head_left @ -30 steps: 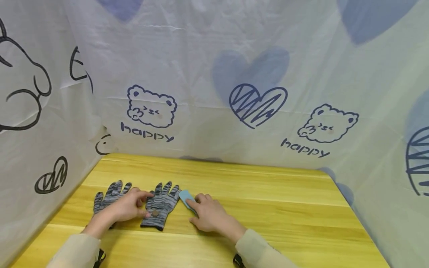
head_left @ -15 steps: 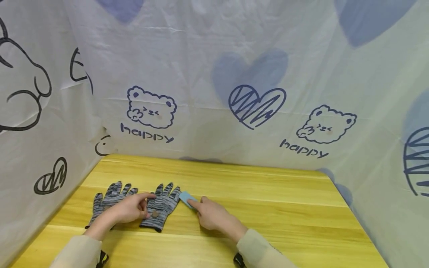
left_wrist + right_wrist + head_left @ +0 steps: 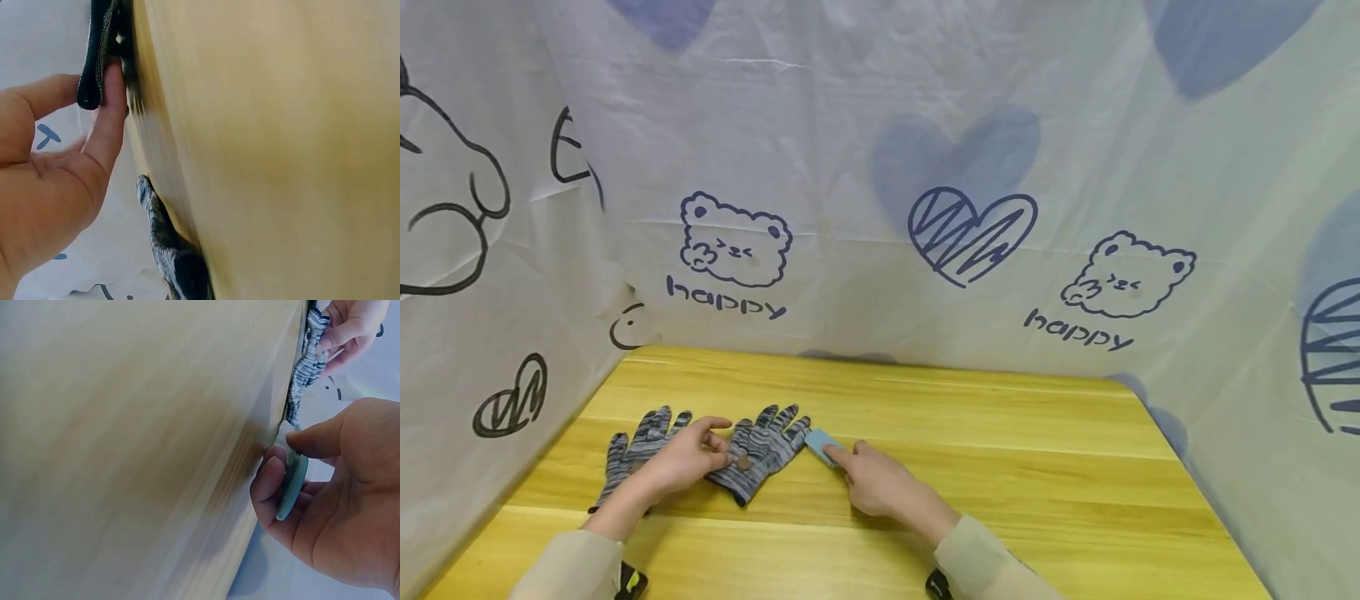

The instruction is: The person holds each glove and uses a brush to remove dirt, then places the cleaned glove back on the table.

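My left hand (image 3: pixel 688 457) pinches the left edge of a grey-and-black striped knit glove (image 3: pixel 762 450) near its cuff. In the left wrist view, the dark glove edge (image 3: pixel 94 81) sits between thumb and fingers. A brown round spot shows on this glove, close to my fingertips. My right hand (image 3: pixel 880 479) grips a light-blue oblong piece (image 3: pixel 822 447), its far end right at the glove's outer finger. From the right wrist view, the piece is rounded and teal, with a whitish part at one end. A second striped glove (image 3: pixel 632 454) lies left, partly hidden by my left forearm.
A yellow wood-grain table (image 3: pixel 1037 467) carries everything. White cloth (image 3: pixel 850 317) printed with bears and hearts hangs behind it and along both sides. Black bands (image 3: pixel 631 581) show below the sleeves.
The pinched glove has turned clockwise, its cuff shifting left and its fingers right. My right index finger now lies out along the light-blue piece, which has moved slightly right.
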A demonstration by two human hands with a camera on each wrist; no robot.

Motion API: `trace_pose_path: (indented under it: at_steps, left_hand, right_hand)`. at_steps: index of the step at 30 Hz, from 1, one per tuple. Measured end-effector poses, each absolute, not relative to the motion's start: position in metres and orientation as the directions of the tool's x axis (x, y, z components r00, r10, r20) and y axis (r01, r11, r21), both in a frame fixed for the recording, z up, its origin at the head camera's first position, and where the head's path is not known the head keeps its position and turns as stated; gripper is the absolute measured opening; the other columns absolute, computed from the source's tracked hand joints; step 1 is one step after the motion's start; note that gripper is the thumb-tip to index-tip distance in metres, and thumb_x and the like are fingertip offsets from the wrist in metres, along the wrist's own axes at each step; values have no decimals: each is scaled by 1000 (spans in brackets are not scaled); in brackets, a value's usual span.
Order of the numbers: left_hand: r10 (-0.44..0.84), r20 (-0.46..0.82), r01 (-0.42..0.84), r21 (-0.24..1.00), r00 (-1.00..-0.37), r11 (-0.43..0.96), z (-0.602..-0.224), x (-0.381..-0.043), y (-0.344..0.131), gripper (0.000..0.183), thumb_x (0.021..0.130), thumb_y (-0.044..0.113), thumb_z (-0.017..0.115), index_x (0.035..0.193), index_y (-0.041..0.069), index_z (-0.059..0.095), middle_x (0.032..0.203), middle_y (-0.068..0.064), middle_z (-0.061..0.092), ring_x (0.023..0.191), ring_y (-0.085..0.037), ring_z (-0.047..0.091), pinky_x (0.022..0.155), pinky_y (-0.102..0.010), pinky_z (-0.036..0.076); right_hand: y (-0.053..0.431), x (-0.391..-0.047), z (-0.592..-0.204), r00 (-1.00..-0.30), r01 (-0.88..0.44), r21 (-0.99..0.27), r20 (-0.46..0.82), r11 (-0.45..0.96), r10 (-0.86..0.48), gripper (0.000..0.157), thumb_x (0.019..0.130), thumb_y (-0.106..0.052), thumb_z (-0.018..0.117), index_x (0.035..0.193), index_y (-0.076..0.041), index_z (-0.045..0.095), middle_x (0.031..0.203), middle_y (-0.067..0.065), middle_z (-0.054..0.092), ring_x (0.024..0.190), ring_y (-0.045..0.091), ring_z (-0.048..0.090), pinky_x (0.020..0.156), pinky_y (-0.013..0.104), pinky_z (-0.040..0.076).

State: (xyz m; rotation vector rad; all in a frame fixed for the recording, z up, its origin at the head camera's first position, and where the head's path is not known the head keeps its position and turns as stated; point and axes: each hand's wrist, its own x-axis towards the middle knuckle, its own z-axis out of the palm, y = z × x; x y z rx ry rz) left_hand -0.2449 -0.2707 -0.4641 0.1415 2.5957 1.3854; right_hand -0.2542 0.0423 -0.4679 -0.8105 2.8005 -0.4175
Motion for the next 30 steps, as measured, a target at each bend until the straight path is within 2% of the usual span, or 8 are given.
trace_pose_path:
  at_steps: [2,5,8,11,20,27,30]
  left_hand:
    - [152,-153,-46,836,-976,546,-463,-245,-271,59,98,5,67,146,-17,40,107,-17,66,96,-25,64,77,-36,54]
    - [154,-204,-88,832,-967,548,-462,-247,-273,56,101,8,65,145,-19,43,124,-30,64,110,-39,65,87,-44,58]
    - [186,-274,-135,831,-944,539,-461,-249,-274,57,104,8,61,147,-21,38,145,-42,46,131,-54,49,100,-55,53]
    - [202,-317,-169,832,-927,529,-460,-249,-273,58,106,8,58,149,-22,34,154,-44,31,141,-58,34,106,-62,47]
    - [186,-320,-204,862,-929,464,-463,-251,-269,58,105,9,59,150,-19,36,152,-41,38,140,-55,40,106,-62,47]
    - [209,-321,-235,906,-924,353,-466,-251,-264,59,107,9,54,151,-21,30,155,-41,32,141,-51,42,109,-59,46]
    - [226,-312,-238,923,-923,302,-468,-251,-262,61,108,9,52,153,-21,24,158,-42,26,145,-52,35,112,-60,43]
  right_hand:
    - [43,-254,-468,-833,-483,-329,-113,811,-542,56,106,-8,51,159,-25,46,102,9,58,67,15,48,59,28,47]
    - [45,-253,-467,-837,-470,-345,-117,813,-534,56,106,-8,51,159,-25,45,104,10,59,68,14,49,60,28,48]
    - [47,-253,-467,-841,-459,-365,-113,810,-528,55,107,-9,51,159,-24,45,107,11,60,70,14,51,62,28,50]
    - [49,-253,-467,-845,-452,-389,-103,803,-525,53,107,-9,51,159,-22,46,108,12,61,72,14,52,65,29,53]
    - [58,-253,-465,-859,-426,-467,-61,775,-508,52,108,-8,49,159,-18,45,106,11,59,74,14,53,70,31,56]
    - [68,-252,-462,-873,-416,-541,13,731,-487,53,106,-4,49,159,-13,45,103,11,58,74,15,52,69,31,54]
    - [73,-252,-460,-879,-412,-570,42,711,-475,54,106,-4,48,159,-11,43,103,12,57,74,16,51,66,30,51]
